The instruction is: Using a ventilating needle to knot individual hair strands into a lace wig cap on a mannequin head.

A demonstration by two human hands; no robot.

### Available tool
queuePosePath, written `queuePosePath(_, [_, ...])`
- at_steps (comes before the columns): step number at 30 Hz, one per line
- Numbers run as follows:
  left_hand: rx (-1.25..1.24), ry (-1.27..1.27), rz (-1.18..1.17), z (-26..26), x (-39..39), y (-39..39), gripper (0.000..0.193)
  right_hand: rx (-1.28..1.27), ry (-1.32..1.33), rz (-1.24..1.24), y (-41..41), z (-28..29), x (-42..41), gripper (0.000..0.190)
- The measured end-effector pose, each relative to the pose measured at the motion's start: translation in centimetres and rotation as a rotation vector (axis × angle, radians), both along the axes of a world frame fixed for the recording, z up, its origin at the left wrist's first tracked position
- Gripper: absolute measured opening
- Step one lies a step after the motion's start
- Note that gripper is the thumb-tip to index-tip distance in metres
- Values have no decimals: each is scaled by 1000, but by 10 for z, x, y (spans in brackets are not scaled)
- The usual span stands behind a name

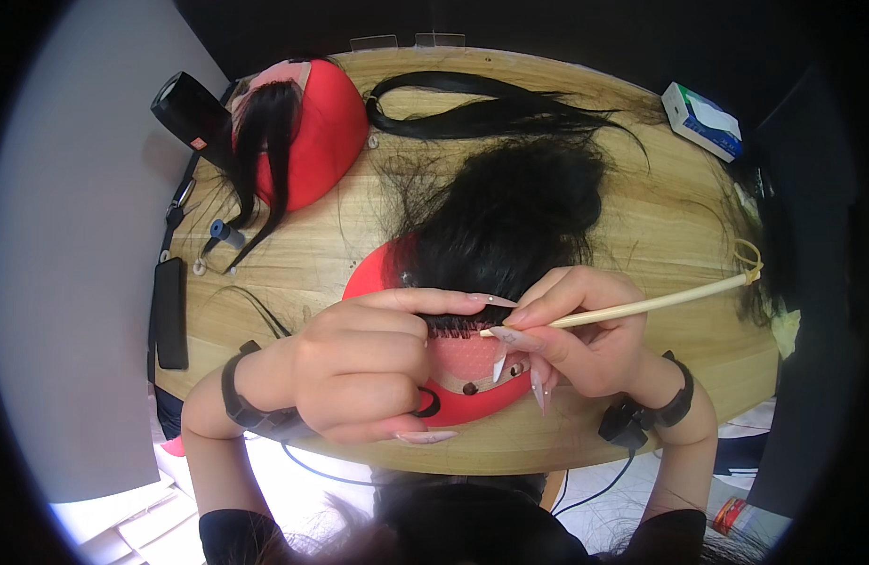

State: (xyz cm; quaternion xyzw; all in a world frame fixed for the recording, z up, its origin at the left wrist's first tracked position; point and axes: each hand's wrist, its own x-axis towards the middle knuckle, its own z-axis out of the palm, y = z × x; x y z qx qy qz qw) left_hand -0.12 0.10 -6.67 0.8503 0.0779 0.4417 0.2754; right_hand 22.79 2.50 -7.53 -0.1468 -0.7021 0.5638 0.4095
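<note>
A wig cap of pink mesh (463,357) lies over a red head form (371,272) in front of me. Rows of knotted black hair (519,205) spread from the cap toward the far side. My right hand (583,328) pinches a slim pale-handled wig ventilating needle (639,308), its front end at the edge of the hair rows; the hook itself is too small to see. My left hand (367,367) rests over the left of the cap, index finger stretched along the hairline. A dark hair loop (429,402) pokes out from its curled fingers.
Another red head form (332,134) with a partly haired cap stands at the back left, beside a black cylindrical speaker (191,116). A black hair bundle (470,127) lies at the back. A tissue box (703,123) sits far right, a black phone-like slab (171,313) at left.
</note>
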Motion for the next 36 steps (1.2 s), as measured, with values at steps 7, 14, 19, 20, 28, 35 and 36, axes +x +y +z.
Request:
queuePosePath(7, [2, 3, -3, 0, -1, 1, 32, -27, 12, -13, -1, -1, 0, 9])
queuePosePath(14, [4, -11, 18, 0, 0, 0, 31, -32, 8, 7, 0, 0, 0, 9])
queuePosePath(19, [13, -4, 18, 0, -1, 0, 30, -45, 4, 3, -1, -1, 1, 9])
queuePosePath(20, [14, -4, 18, 0, -1, 0, 30, -49, -10, -2, -1, 0, 1, 9])
queuePosePath(28, [15, -3, 11, 0, 0, 0, 31, -97, -43, 1, -2, 3, 1, 8])
queuePosePath(35, [21, -6, 11, -1, 0, 1, 31, -259, -54, 0, -4, 4, 4, 3])
queuePosePath(36, [21, -6, 9, -1, 0, 1, 31, -282, -55, 13, -3, 4, 4, 2])
